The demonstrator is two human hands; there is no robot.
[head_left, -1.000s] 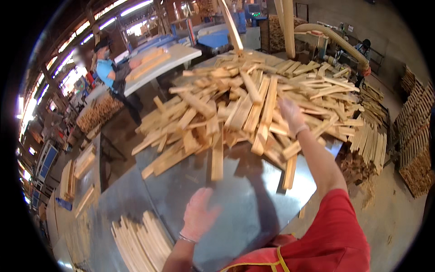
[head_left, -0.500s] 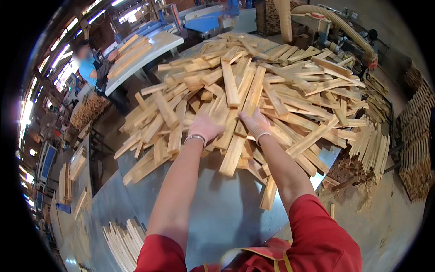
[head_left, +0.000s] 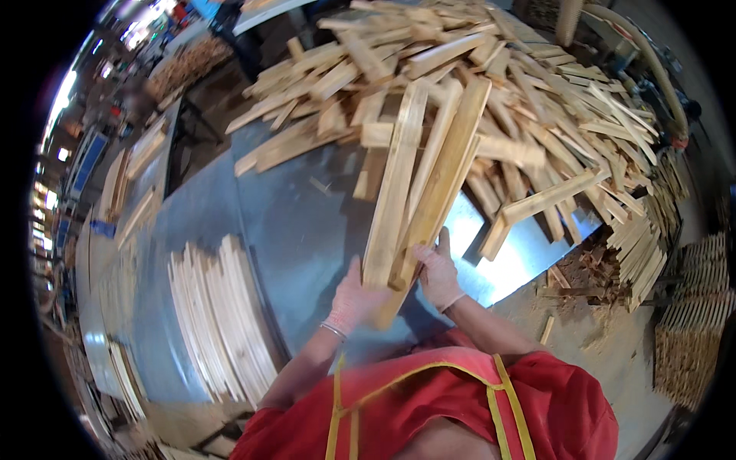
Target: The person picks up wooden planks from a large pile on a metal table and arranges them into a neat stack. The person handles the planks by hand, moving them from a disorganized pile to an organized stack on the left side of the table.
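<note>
Left hand [head_left: 354, 295] and right hand [head_left: 437, 270] clasp the near ends of several long wooden slats [head_left: 418, 184], raised off the metal table [head_left: 291, 222] before the loose heap [head_left: 537, 100]. Keeping ends flush should prevent slipping.

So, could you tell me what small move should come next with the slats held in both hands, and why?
Probably swing the bundle of slats left and lay it by the neat stack. Left hand and right hand grip its near ends, the far ends are lifted over the loose pile, and bare metal table lies between.
</note>
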